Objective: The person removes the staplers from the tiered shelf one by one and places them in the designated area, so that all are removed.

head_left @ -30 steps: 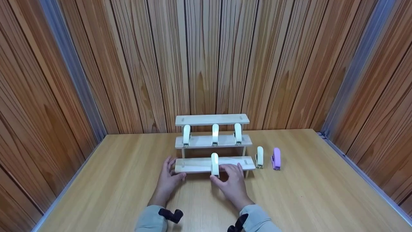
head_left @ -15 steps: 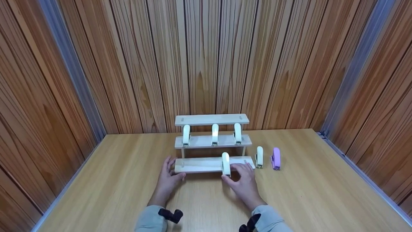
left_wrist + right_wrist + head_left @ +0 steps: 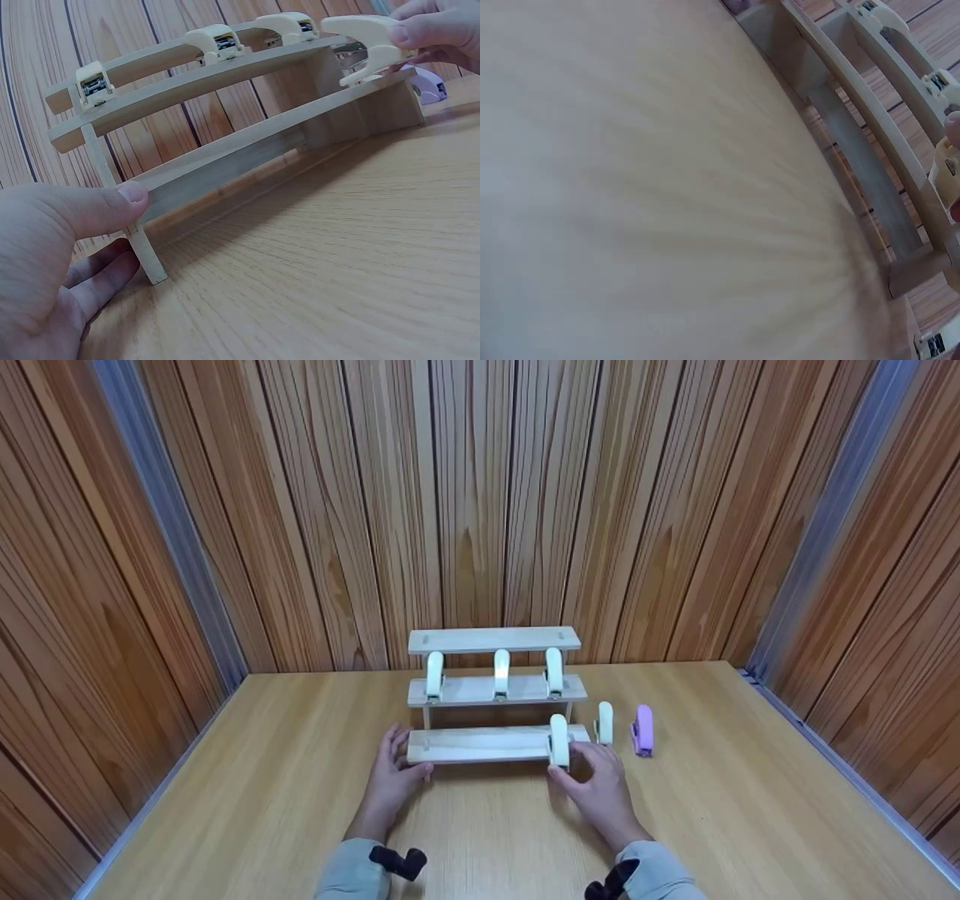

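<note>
A three-tier wooden display rack (image 3: 480, 745) stands on the table. My left hand (image 3: 391, 781) grips the left end of its lowest tier, thumb on the front edge and fingers round behind the end, as the left wrist view shows. My right hand (image 3: 600, 791) pinches a pale stapler (image 3: 559, 739) between thumb and fingers at the right part of that tier. In the left wrist view this stapler (image 3: 367, 45) sits tilted, its lower end right at the board. The middle tier bears three similar pale staplers, a left one (image 3: 435, 675), a middle one (image 3: 501, 673) and a right one (image 3: 554, 672).
Right of the rack, another pale stapler (image 3: 604, 721) stands on the table (image 3: 750, 795), partly hidden by my right hand. Beside it is a purple stapler (image 3: 643, 730). The top tier (image 3: 495, 640) holds nothing. Wood-panelled walls (image 3: 480, 510) enclose the back and sides.
My right hand has moved right along the lowest tier with the pale stapler, from just right of its middle to near its right end. The left hand has stayed put.
</note>
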`<state>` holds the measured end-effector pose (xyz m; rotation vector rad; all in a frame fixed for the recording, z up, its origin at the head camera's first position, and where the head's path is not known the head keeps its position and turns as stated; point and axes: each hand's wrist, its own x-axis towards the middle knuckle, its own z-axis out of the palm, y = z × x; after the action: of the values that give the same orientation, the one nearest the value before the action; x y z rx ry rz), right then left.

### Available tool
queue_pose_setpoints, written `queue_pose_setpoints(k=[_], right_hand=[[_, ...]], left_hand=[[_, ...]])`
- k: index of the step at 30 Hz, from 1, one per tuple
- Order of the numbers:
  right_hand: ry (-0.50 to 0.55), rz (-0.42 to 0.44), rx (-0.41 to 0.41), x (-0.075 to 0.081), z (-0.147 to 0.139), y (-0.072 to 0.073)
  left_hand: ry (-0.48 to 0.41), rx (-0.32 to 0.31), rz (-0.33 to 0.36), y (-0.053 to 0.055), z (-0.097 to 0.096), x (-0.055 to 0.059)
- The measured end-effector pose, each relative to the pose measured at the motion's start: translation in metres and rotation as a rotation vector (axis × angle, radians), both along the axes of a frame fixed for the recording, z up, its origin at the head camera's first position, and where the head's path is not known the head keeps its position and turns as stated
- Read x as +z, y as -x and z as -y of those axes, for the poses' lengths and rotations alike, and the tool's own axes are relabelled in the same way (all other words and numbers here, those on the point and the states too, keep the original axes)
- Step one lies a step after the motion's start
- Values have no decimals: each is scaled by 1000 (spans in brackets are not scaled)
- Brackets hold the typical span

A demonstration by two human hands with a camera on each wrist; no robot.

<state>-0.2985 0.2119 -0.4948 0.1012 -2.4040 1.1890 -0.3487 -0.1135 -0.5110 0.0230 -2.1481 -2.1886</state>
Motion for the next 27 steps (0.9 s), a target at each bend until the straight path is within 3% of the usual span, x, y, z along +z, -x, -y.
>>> queue_pose_setpoints(k=[10,21,27], right_hand=[[20,40,-22,2,-33,-3],[-5,-4,-42,1,-64,-5],[-20,56,-66,4,-81,-8]], left_hand=[[4,6,8,1,0,-1],[-10,-20,0,-2,0,-1],[-2,-8,-3,-1,-1,0]])
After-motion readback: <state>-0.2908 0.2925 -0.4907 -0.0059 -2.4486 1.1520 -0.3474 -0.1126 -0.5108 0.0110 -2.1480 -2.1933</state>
